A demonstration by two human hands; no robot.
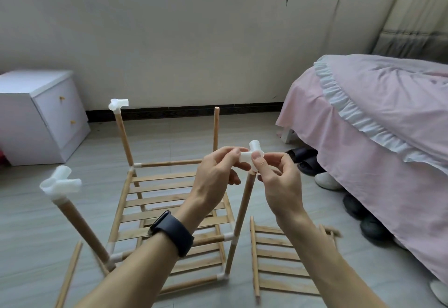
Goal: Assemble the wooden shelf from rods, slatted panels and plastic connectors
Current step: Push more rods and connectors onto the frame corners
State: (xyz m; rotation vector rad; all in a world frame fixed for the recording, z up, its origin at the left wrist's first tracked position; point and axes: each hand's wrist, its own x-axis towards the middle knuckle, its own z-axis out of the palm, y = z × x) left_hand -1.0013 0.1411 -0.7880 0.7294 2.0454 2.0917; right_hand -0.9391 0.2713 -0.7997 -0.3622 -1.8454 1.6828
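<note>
Half-hidden connector (254,145) between left hand (215,174) and right hand (278,181)

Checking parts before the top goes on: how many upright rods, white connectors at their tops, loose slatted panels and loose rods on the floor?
Upright rods: 4
White top connectors: 3, one pinched between left hand and right hand
Loose slatted panels: 1
Loose rods: 1
Total: 9

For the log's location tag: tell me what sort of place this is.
Most likely a bedroom: a bed with pink ruffled bedding, a white bedside cabinet with drawers, and slippers tucked under the bed's edge.
</note>
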